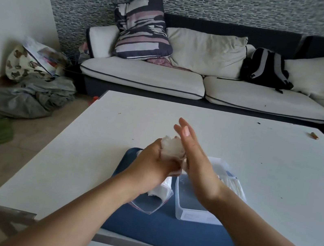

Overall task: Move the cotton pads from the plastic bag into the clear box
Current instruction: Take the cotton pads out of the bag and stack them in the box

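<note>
My left hand [153, 163] grips a bunch of white cotton pads [171, 149], raised above the blue tray [181, 233]. Flat against the right side of that bunch presses my right hand [195, 160], its fingers straight and pointing away from me. Below my left wrist lies the clear plastic bag [147, 203] with more white pads [161, 191] at its mouth. The clear box [191, 211] stands on the tray to the right of the bag, partly hidden by my right forearm. A white stack [232, 184] lies at the box's far right side.
The tray sits at the near edge of a white table [259, 152]. A small brown object [314, 135] lies at the table's far right. Behind the table stands a sofa [185, 81] with cushions and a black backpack [267, 68]. Clothes and bags [30, 83] lie on the floor at left.
</note>
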